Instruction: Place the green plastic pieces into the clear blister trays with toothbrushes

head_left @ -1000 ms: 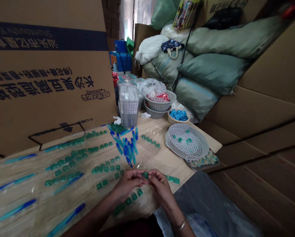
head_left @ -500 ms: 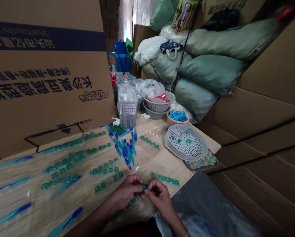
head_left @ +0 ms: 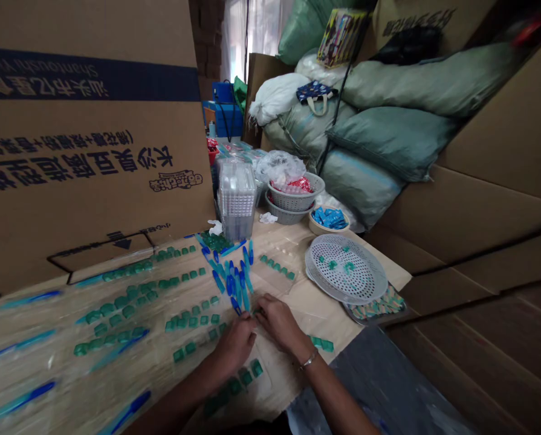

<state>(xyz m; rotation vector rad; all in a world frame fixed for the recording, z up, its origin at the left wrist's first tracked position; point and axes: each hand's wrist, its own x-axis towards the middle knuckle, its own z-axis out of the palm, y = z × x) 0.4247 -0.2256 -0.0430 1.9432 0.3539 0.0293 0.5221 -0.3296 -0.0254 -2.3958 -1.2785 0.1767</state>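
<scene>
Rows of small green cubes lie in clear plastic strips across the table. In the middle is a heap of slim light-blue plastic sticks with dark-blue ends. My left hand is closed, its fingertips at the near end of that heap. Close beside it, my right hand has its fingers bent and pinched, a bracelet on the wrist. Whatever sits between the fingertips is too small and hidden to make out. A strip of green cubes lies just below my hands, and another shows beyond my right wrist.
A white perforated tray with a few green bits overlaps a metal tray of wrapped pieces. Behind stand stacked clear boxes, grey baskets and a bowl of blue packets. A large cardboard box walls the left.
Both hands have moved away from my body toward the heap of blue sticks. The green cube seen between the fingers is now out of sight, and the strip beneath is uncovered.
</scene>
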